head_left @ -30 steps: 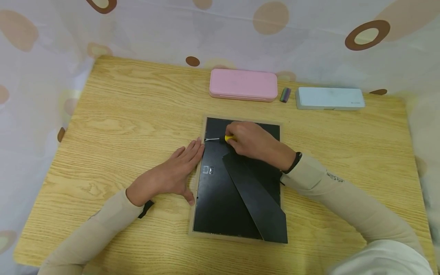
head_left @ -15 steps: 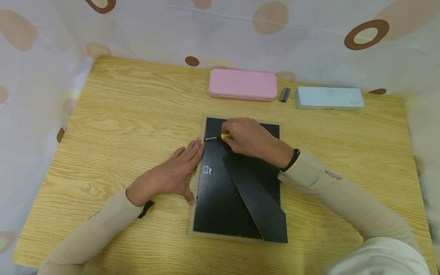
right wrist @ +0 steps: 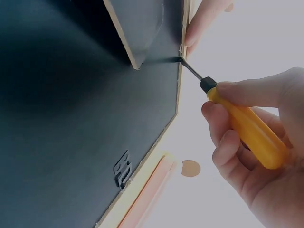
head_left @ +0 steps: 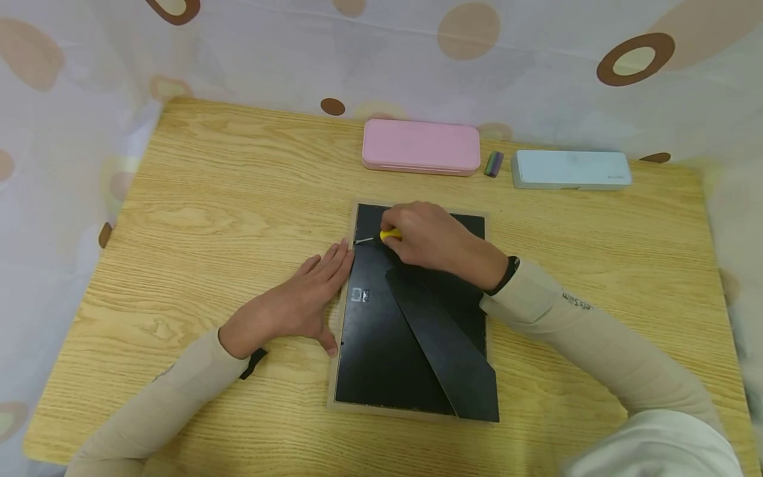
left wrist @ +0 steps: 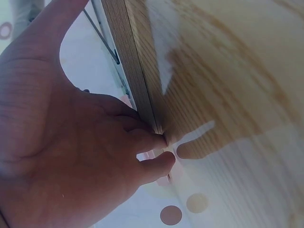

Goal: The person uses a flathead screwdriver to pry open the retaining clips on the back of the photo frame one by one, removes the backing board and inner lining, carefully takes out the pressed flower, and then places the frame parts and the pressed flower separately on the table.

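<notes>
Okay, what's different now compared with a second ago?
The right hand moved slightly left and forward, taking the handle of the yellow-handled screwdriver with it. Nothing was newly gripped or released. The screwdriver's tip, the left hand and the black-backed frame stayed put.

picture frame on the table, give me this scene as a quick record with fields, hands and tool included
object: picture frame, black back up, stand over its lower right in head view
tool: yellow-handled screwdriver, tip at the frame's left edge
right hand: grips the screwdriver
left hand: fingertips at that same edge
beyond the frame: pink case, multicoloured block, pale blue case
surface: wood-grain table
</notes>
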Motion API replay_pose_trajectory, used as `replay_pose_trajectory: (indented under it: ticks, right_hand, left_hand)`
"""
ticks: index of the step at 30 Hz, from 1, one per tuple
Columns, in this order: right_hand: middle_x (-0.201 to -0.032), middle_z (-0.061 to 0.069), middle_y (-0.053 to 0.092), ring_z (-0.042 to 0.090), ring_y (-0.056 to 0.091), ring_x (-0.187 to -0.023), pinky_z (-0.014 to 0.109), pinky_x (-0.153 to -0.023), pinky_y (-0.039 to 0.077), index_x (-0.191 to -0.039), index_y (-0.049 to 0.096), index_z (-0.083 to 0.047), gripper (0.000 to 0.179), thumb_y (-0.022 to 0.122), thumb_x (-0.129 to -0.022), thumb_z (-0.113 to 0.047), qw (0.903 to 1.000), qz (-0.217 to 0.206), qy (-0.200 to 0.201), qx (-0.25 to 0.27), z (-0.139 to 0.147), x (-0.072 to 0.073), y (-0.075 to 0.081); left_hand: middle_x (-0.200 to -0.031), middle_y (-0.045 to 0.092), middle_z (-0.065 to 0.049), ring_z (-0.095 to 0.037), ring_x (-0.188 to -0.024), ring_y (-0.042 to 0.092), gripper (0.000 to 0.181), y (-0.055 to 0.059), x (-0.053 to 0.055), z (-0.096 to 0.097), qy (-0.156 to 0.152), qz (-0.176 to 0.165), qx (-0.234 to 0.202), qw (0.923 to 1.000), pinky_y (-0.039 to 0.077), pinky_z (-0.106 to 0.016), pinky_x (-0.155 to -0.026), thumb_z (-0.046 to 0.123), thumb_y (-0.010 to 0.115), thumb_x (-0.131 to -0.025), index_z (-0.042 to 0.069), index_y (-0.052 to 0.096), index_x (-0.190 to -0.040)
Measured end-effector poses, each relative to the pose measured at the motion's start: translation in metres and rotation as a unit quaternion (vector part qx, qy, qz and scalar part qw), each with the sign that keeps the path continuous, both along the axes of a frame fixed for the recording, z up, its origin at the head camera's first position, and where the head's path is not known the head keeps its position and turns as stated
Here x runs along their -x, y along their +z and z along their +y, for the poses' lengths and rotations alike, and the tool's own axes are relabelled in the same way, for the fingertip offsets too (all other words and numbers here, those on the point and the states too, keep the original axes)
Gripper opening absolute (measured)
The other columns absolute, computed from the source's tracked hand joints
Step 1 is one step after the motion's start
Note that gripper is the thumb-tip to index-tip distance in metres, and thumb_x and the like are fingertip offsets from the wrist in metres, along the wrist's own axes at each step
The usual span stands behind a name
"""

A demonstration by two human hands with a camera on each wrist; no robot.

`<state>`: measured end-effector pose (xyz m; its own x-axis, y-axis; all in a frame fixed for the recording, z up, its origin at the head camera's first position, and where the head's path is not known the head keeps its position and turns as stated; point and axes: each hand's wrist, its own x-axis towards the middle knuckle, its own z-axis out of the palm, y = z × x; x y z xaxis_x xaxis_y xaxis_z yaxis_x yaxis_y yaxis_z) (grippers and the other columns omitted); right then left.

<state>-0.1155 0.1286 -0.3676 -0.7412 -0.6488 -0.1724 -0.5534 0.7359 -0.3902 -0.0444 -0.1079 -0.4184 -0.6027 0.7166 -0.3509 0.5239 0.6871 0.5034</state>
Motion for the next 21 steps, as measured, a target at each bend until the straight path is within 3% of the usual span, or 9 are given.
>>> replay_pose_trajectory:
  ticks: [21]
  right_hand:
    - [-0.105,0.011,0.074,0.021,0.066,-0.083,0.035,-0.080,0.056,-0.110,0.074,-0.001,0.022,0.072,-0.091,-0.014,0.9992,-0.024,-0.020,0.024,-0.0104,0.0048,0.0065]
  left_hand:
    - [-0.164,-0.011,-0.023,-0.036,-0.153,-0.003,0.152,0.0025,0.0002,0.0000,0.000,-0.011,-0.002,0.9999,0.012,-0.057,-0.119,0.052,0.096,-0.054,-0.008,0.001,-0.157]
